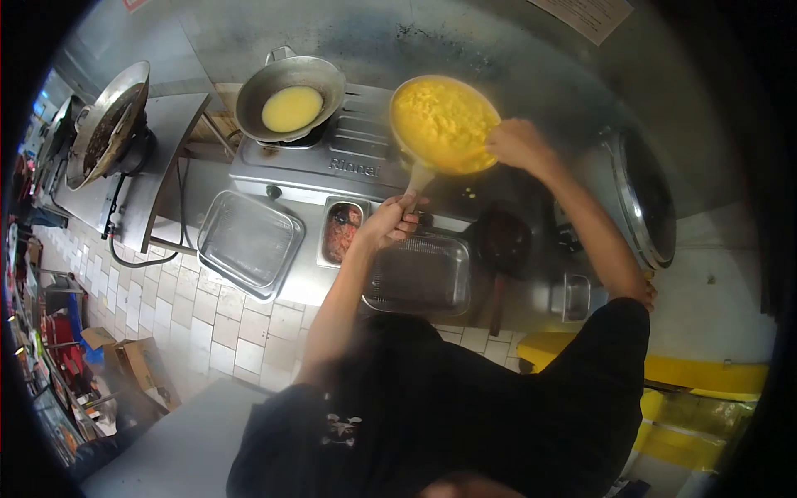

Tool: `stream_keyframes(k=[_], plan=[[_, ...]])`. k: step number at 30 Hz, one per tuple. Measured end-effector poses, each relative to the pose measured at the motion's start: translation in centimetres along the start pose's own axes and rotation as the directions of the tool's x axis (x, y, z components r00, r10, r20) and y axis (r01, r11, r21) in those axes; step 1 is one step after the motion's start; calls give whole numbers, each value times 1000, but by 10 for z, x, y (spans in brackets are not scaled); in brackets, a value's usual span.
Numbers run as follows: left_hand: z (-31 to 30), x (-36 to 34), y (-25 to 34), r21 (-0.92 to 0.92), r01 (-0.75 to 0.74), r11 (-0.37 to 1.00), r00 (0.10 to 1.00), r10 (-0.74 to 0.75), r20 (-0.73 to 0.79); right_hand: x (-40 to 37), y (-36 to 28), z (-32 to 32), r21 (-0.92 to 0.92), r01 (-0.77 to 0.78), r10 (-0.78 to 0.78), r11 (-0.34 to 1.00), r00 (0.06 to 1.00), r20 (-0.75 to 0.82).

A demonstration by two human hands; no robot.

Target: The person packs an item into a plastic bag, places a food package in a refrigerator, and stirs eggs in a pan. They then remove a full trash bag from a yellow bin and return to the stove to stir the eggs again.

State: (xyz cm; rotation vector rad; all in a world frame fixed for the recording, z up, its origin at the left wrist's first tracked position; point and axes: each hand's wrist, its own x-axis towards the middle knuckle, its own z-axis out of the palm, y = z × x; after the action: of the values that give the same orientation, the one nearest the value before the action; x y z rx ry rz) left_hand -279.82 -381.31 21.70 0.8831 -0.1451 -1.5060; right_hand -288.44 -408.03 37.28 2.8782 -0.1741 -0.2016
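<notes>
A round pan (444, 124) full of lumpy yellow food is over the right part of the stove. My left hand (392, 222) is wrapped round the pan's pale handle, which points down towards me. At the pan's right rim is my right hand (516, 144), its fingers closed; whatever they hold is hidden by the hand and the food. To the left, a metal wok (332, 83) with pale yellow liquid sits on the other burner. Below the left hand lie a small metal tray (340, 232) of reddish food and a wire-mesh tray (419, 274).
A rectangular metal tray (251, 241) lies left of the small one. A dark pan (502, 236) is at the right, near a small metal container (576, 297). Another wok (108, 124) stands far left; a large round lid (643, 199) leans at the right.
</notes>
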Motion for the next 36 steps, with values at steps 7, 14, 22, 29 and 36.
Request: stream_keyframes(k=[7,14,22,29,36], plan=[[-4,2,-2,11,-10,1000,1000,10,7,28,10,-4,-283,-74,7,956,973,-231],[-2,0,-2,-3,-6,1000,1000,6,12,35,-23,-69,-92,-159,143,983,977,-157],[-5,2,-4,-19,-13,1000,1000,13,13,82,-80,22,-57,-51,37,997,975,-217],[-6,4,-5,-30,-32,999,999,32,15,86,-44,-39,-142,-220,209,965,974,-86],[-6,6,-7,-19,-37,999,999,37,23,101,-55,-89,-3,-298,298,955,955,11]])
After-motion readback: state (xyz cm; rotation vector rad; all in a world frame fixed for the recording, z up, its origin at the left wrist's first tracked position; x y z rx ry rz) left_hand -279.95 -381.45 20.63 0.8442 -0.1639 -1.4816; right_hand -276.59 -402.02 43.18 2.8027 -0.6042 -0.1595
